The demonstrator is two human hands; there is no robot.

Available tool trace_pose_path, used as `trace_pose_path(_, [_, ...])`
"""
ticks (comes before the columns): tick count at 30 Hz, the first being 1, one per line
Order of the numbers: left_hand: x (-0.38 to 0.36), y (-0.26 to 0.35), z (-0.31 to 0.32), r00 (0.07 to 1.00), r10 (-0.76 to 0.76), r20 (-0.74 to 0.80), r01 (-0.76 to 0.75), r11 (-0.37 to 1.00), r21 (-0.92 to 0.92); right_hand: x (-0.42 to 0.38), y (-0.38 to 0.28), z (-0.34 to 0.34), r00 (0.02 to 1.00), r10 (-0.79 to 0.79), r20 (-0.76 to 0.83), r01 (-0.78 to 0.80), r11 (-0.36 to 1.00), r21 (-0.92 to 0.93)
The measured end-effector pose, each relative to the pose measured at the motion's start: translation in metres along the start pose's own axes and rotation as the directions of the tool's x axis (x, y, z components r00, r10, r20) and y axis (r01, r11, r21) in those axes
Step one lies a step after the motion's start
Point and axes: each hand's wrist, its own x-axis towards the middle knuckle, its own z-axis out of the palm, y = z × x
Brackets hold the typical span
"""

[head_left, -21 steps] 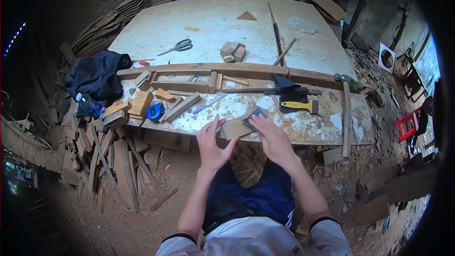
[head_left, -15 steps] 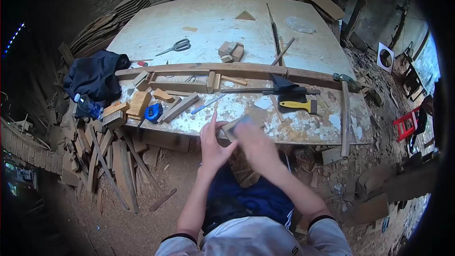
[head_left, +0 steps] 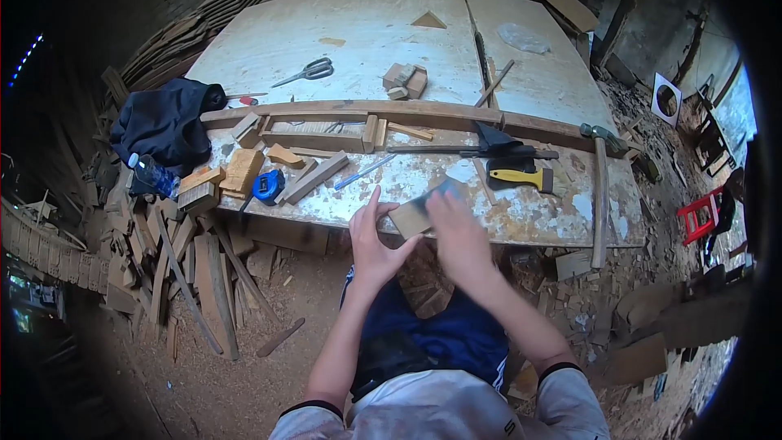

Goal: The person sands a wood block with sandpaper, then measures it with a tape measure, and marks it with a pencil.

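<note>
At the front edge of the workbench (head_left: 529, 224), my left hand (head_left: 375, 243) grips a small flat wooden block (head_left: 410, 219) between its thumb and fingers. My right hand (head_left: 460, 240) is closed at the block's far right end, its fingers curled around a small bluish-grey piece (head_left: 446, 188) that is mostly hidden; I cannot tell what it is. A blue-handled slim tool (head_left: 364, 171) lies just beyond my left hand. To the right of my right hand rests a yellow-handled brush or scraper (head_left: 521, 178).
A hammer (head_left: 599, 195) hangs over the bench's right front edge. Wood strips, a blue tape measure (head_left: 267, 187), a water bottle (head_left: 153, 175) and dark cloth (head_left: 169, 126) occupy the left. Scissors (head_left: 305, 72) lie farther back. Scrap wood (head_left: 216, 293) covers the floor at left.
My right hand has slid a little to the right along the block, uncovering more of its surface. My left hand keeps its hold. The view has shifted slightly.
</note>
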Motion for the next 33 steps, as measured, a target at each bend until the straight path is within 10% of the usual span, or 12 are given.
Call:
trace_pose_path(3, [-0.001,-0.007,0.002,1.000,-0.019,0.015,0.019,0.999,-0.030,-0.009,-0.020,-0.002,0.985,-0.145,0.097,0.130,0.981,0.144])
trace_pose_path(8, [0.000,-0.001,0.002,1.000,-0.001,-0.003,0.001,1.000,-0.025,-0.004,-0.006,0.001,0.996,0.086,-0.004,-0.086,0.982,-0.169])
trace_pose_path(10, [-0.002,-0.003,0.001,1.000,0.010,-0.002,-0.010,1.000,-0.011,-0.014,-0.019,0.003,0.983,-0.174,0.060,0.164,0.976,0.140])
trace_pose_path(16, [0.000,-0.003,0.003,1.000,0.010,-0.012,-0.010,1.000,-0.010,-0.004,-0.004,0.005,0.998,0.056,-0.004,-0.056,0.987,-0.150])
trace_pose_path(21, [0.000,0.000,0.004,0.999,0.028,-0.030,-0.029,0.999,-0.023,0.014,0.021,-0.001,0.991,0.130,-0.043,-0.128,0.991,0.050])
trace_pose_path(25, [-0.002,-0.004,0.004,0.999,0.028,-0.028,-0.029,1.000,-0.011,-0.010,-0.023,0.006,0.978,-0.186,0.096,0.159,0.959,0.233])
trace_pose_path(29, [-0.001,0.001,0.004,0.999,0.024,-0.033,-0.024,1.000,-0.017,0.007,0.013,-0.002,0.987,0.158,0.035,-0.161,0.981,0.105])
trace_pose_path(33, [-0.001,-0.004,0.006,0.999,0.016,-0.032,-0.017,1.000,-0.016,-0.014,-0.021,0.009,0.985,-0.171,-0.005,0.169,0.971,0.170])
